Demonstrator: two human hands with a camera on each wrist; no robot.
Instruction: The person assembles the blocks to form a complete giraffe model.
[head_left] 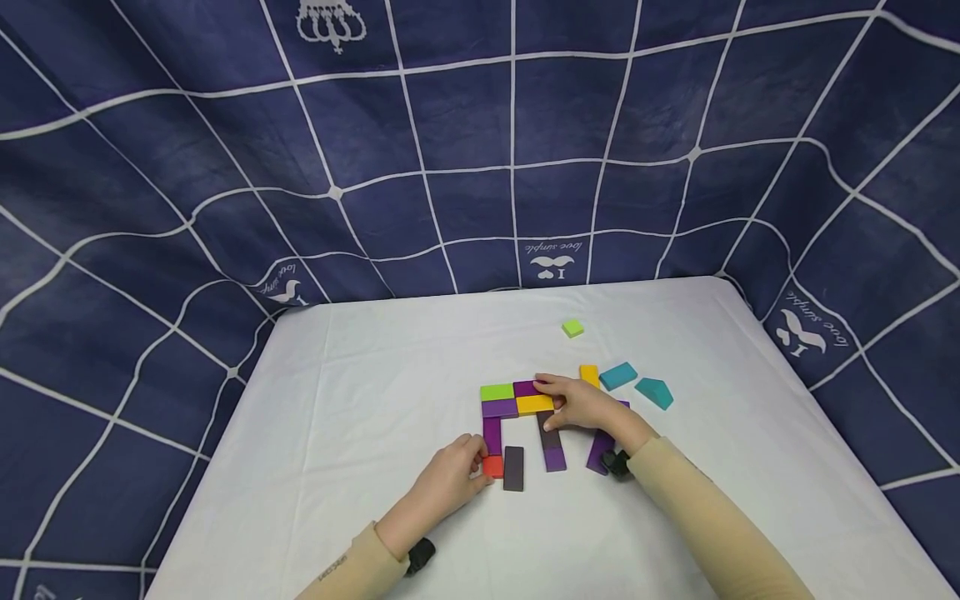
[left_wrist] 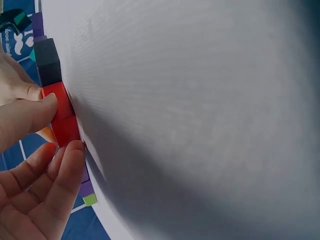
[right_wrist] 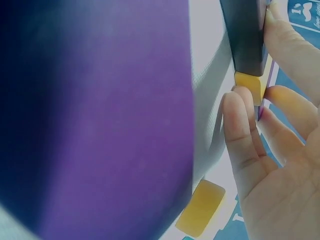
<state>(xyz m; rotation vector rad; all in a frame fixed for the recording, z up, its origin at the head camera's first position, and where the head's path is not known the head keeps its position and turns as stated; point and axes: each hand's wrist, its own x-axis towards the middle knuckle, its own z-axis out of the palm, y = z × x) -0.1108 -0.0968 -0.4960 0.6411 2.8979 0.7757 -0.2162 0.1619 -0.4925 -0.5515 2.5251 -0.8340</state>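
Note:
Small coloured blocks form an arch-like outline on the white table. My left hand (head_left: 453, 471) pinches a red block (head_left: 492, 467) at the foot of the left column, thumb on its near side. Above it stands a magenta-purple block (head_left: 492, 436); a dark grey block (head_left: 513, 468) lies just right of it. My right hand (head_left: 581, 404) rests over the right corner, thumb touching a black block (right_wrist: 245, 40) and fingers by a yellow block (right_wrist: 248, 85) and a purple block (head_left: 525, 388). A green block (head_left: 497, 392) and a violet block (head_left: 500, 408) make the left corner.
Right of the outline lie a long purple block (head_left: 600, 452), partly under my right wrist, a yellow block (head_left: 589, 375) and two teal blocks, one rectangular (head_left: 618, 376) and one angular (head_left: 656, 392). A lime block (head_left: 573, 328) sits farther back. Blue curtain (head_left: 465, 200) surrounds the table (head_left: 360, 375).

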